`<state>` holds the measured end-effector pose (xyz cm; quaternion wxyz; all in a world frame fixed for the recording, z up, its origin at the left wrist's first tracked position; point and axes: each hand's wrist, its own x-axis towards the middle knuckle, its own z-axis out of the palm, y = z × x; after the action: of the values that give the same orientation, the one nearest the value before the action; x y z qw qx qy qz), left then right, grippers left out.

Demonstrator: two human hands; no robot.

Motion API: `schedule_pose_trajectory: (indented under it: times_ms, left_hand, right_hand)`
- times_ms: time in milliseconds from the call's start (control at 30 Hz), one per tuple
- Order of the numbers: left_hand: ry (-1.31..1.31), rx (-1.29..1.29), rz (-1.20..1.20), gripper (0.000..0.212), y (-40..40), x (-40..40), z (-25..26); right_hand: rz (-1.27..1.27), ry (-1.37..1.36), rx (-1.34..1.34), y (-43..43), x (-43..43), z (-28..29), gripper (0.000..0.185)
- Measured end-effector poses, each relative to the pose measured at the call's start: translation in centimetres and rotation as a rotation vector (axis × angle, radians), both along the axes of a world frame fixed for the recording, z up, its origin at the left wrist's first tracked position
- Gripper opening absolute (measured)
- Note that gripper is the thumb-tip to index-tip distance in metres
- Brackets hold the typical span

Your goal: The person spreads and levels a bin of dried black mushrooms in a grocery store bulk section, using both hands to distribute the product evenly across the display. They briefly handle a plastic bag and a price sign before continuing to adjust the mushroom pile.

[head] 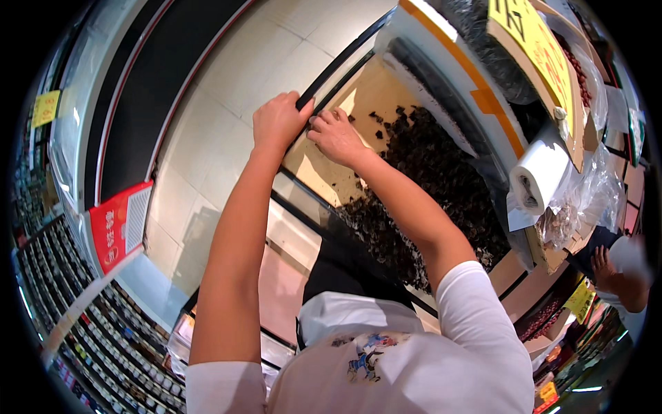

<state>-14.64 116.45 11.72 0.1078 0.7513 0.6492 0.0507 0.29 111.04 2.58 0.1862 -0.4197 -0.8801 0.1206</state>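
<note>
Dark dried pieces, perhaps wood ear fungus (439, 171), lie heaped in a wide bin with a yellowish bottom (310, 171). A black rail (346, 49) runs along the bin's far edge. My left hand (279, 120) is closed around this rail, its thumb over the top. Just right of it, my right hand (336, 135) is over the bin's bare bottom beside the rail, fingers curled and apart. No object shows in its fingers, though the palm side is hidden. A few loose dark flakes lie scattered near my right hand.
A white foam box with orange tape (470, 77), a plastic bag roll (538, 173) and a yellow price sign (543, 46) stand at right. Beyond them is another person's hand (605, 266). On the left are a tiled floor (207, 139) and a black-fronted display case (150, 88).
</note>
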Motion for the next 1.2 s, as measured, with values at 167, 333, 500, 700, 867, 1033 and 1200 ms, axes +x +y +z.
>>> schedule_pose_trajectory:
  times_ms: [167, 333, 500, 700, 867, 1033, 1200]
  left_hand:
    - [-0.013, 0.026, 0.017, 0.038, -0.4, -0.2, 0.0]
    - [-0.001, 0.007, 0.014, 0.038, -0.2, 0.2, 0.0]
    - [-0.003, 0.014, 0.036, 0.038, -0.4, 0.0, -0.1]
    - [-0.006, -0.011, 0.028, 0.038, -0.1, 0.3, 0.2]
    - [-0.04, 0.014, 0.034, 0.037, -0.4, 0.2, 0.0]
    - [-0.046, 0.075, -0.008, 0.036, -0.4, -0.1, -0.2]
    - [-0.042, 0.081, -0.025, 0.035, 0.0, 0.2, -0.2]
  right_hand:
    - [-0.164, -0.011, -0.149, 1.6, 4.8, -0.6, 0.011]
    - [-0.378, -0.294, -0.063, -3.8, 12.1, 0.4, 0.016]
    - [-0.371, -0.422, -0.397, -10.4, 15.4, 6.3, 0.023]
    - [-0.471, -0.528, -0.547, -19.5, 19.3, 10.9, 0.024]
    - [-0.508, -0.762, -0.801, -24.5, 24.1, 16.3, 0.026]
    - [-0.434, -0.555, -0.698, -19.2, 21.2, 16.3, 0.025]
    - [-0.235, 0.074, -0.298, -5.0, 6.8, 6.1, 0.032]
